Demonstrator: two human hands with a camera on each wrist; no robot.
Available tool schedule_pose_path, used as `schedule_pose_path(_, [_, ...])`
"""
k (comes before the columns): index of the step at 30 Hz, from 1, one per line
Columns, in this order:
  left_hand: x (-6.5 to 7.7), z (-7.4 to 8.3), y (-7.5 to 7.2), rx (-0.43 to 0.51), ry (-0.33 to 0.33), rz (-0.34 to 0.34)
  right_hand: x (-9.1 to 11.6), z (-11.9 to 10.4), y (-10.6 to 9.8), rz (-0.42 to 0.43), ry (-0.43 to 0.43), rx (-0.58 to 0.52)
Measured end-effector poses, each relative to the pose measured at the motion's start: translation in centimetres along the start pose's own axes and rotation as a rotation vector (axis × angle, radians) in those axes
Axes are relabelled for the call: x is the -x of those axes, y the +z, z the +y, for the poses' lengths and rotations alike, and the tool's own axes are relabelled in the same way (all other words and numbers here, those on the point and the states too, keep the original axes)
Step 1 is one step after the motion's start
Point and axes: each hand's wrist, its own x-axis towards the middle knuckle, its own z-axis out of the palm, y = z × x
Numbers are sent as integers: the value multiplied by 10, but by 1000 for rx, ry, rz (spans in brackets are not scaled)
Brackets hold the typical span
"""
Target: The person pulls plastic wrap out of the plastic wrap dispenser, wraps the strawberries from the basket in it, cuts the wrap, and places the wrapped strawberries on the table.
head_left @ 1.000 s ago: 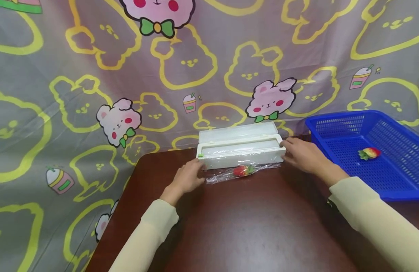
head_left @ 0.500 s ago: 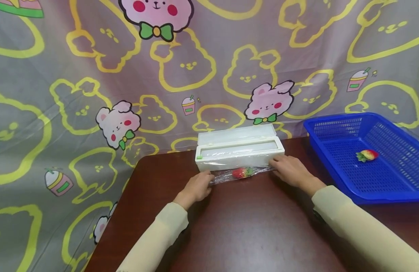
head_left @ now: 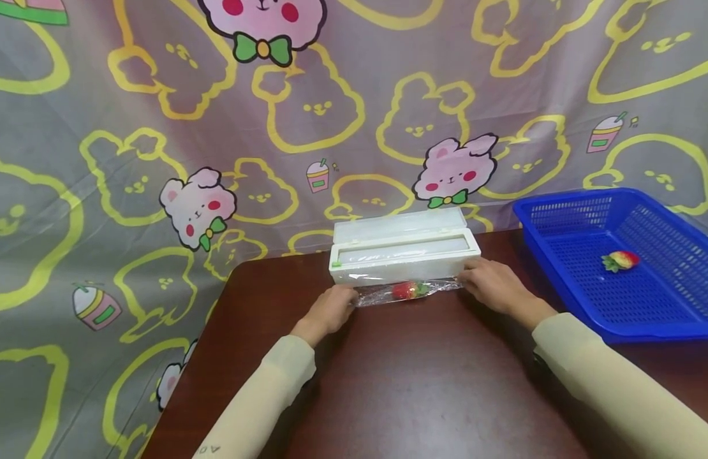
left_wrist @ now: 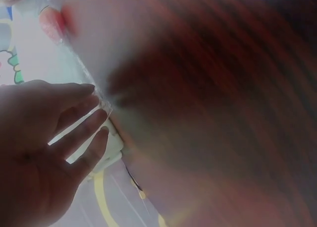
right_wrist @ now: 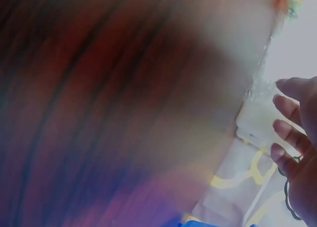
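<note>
A red strawberry (head_left: pixel 408 291) lies inside a strip of clear cling film (head_left: pixel 383 295) in front of a white cling film dispenser (head_left: pixel 405 264). My left hand (head_left: pixel 331 311) pinches the left end of the film; in the left wrist view its thumb and index finger meet the film's edge, the other fingers spread a little. At the film's right end, my right hand (head_left: pixel 494 287) holds it between thumb and bent fingers, right by the dispenser's corner. The dispenser's lid (head_left: pixel 400 226) stands raised, and a small green piece (head_left: pixel 337 263) shows on its left side.
To the right stands a blue plastic basket (head_left: pixel 560 287) with another strawberry (head_left: pixel 620 261) in it. Everything sits on a dark brown table (head_left: pixel 434 382). Behind its far edge hangs a grey curtain (head_left: pixel 262 127) printed with cartoon bears.
Both hands have come off the dispenser's front corners and moved inward onto the two ends of the film. Since half a second ago they have shifted only slightly; the strawberry stays almost in place.
</note>
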Motion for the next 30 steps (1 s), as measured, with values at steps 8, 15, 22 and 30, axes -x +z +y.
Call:
schedule_pose_path(8, [5,-4,-5,88,51,61,5,-3,-7,-69,54,-54])
schedule_pose_path(15, [7,-5,-3,88,18,29,8,-6,5,-100,88,-100])
schedule_pose_path(22, [7,-7,-2,118,-5,-12,6,-4,11,-71,95,-56])
schedule_pose_path(30, [7,-9,-2,136,29,-8,4,-7,4,-65,325,-88])
